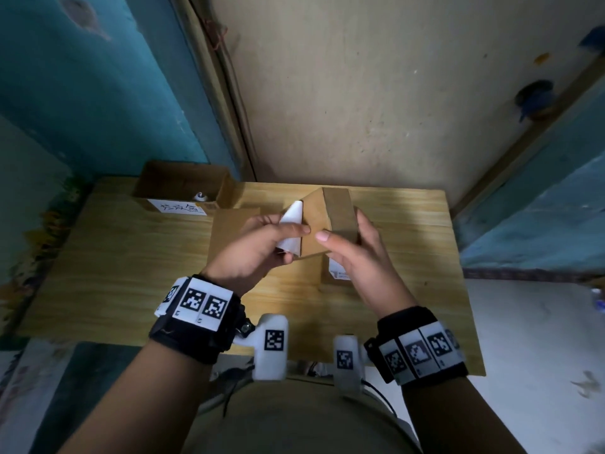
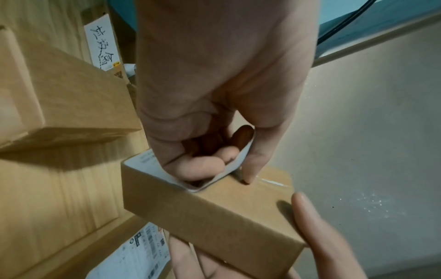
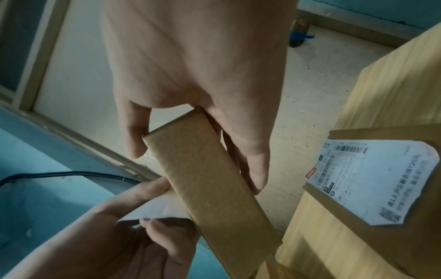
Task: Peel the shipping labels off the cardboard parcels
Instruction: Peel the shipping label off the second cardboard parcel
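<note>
I hold a small cardboard parcel (image 1: 322, 221) (image 2: 214, 211) (image 3: 210, 181) in the air above the wooden table (image 1: 131, 257). My right hand (image 1: 355, 253) (image 3: 198, 94) grips it from the right, thumb on the near face and fingers behind. My left hand (image 1: 262, 244) (image 2: 214, 113) pinches the white shipping label (image 1: 291, 224) (image 2: 236, 164) (image 3: 152, 209), which curls partly off the parcel's left face, with its lower part still stuck. A second parcel (image 1: 337, 273) (image 3: 381, 188) with a printed label (image 3: 372, 181) lies on the table under my right hand.
An open cardboard box (image 1: 183, 188) with a handwritten white label (image 1: 180, 207) (image 2: 102, 43) stands at the table's back left. A plain brown parcel (image 1: 229, 231) (image 2: 59, 90) lies beneath my left hand. A blue-and-brown object (image 1: 535, 98) sits on the floor beyond the table.
</note>
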Tool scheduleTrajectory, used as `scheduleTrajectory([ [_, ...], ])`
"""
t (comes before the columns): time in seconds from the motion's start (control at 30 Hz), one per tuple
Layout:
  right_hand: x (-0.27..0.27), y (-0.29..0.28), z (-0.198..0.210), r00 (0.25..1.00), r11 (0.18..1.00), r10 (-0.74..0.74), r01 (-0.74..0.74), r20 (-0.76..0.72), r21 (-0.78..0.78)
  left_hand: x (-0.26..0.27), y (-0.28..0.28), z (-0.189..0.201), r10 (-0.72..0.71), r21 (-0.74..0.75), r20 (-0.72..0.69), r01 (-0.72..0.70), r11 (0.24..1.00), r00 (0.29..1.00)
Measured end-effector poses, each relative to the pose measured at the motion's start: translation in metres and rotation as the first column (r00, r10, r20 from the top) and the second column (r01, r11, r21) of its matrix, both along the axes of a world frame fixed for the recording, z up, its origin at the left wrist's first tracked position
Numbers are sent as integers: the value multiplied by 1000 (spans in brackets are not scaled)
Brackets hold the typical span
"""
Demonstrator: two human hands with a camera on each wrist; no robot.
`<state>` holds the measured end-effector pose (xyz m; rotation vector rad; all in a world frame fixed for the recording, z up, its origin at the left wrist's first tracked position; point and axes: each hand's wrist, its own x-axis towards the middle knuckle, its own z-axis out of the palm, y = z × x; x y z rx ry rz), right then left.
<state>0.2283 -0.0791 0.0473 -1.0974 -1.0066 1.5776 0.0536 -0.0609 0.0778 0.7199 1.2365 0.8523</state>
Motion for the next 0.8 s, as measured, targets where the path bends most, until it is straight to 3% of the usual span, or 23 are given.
scheduleTrajectory([
  [0.1,4,-1,-2,999,999,38,-38,3,19,3,-6,-2,-4,30,-51,6,1000,999],
  [0.23,5,2,2,999,999,-34,34,-34,4,8,-6,1,61,132,-140,-43,990,988],
  [0.57,15,6,9,991,992,-127,127,-43,5,22,9,6,159,347,7,-151,926,987],
  [0.8,8,13,11,994,994,-109,108,25,25,16,12,5,149,421,-161,-68,904,976],
])
